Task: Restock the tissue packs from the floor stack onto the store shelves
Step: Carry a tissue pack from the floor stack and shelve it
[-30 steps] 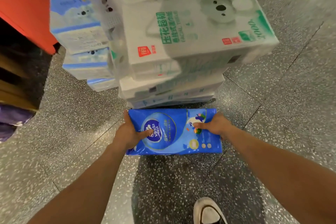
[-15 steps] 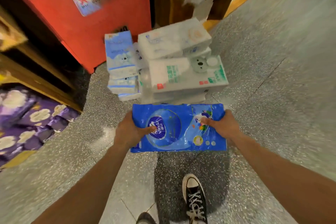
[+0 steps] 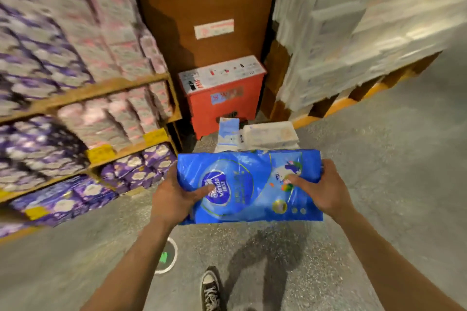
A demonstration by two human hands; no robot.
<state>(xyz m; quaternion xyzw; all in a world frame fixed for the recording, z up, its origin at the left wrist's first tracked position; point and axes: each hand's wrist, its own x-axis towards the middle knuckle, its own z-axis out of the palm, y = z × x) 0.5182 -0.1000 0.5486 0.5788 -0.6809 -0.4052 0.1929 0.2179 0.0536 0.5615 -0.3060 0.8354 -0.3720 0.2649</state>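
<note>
A blue tissue pack [image 3: 252, 179] with a round logo is held flat in front of me, above the floor. My left hand [image 3: 174, 194] grips its left end, thumb on top. My right hand [image 3: 321, 189] grips its right end, thumb pressed on the printed face. Beyond the pack, the floor stack [image 3: 255, 135] of white and pale blue tissue packs sits low on the grey floor, partly hidden by the blue pack. Wooden store shelves [image 3: 106, 156] filled with purple and pink packs run along the left.
A red box [image 3: 222, 98] stands behind the floor stack against a brown pillar [image 3: 202, 7]. A tall wrapped pallet load [image 3: 341, 33] rises on the right. My black shoe [image 3: 209, 290] and a round floor marker [image 3: 165, 256] are below. Open grey floor lies on the right.
I have risen and my view lifted: the blue pack came up off the floor with both hands, the floor stack dropped away, and the shelves and pallet came into view.
</note>
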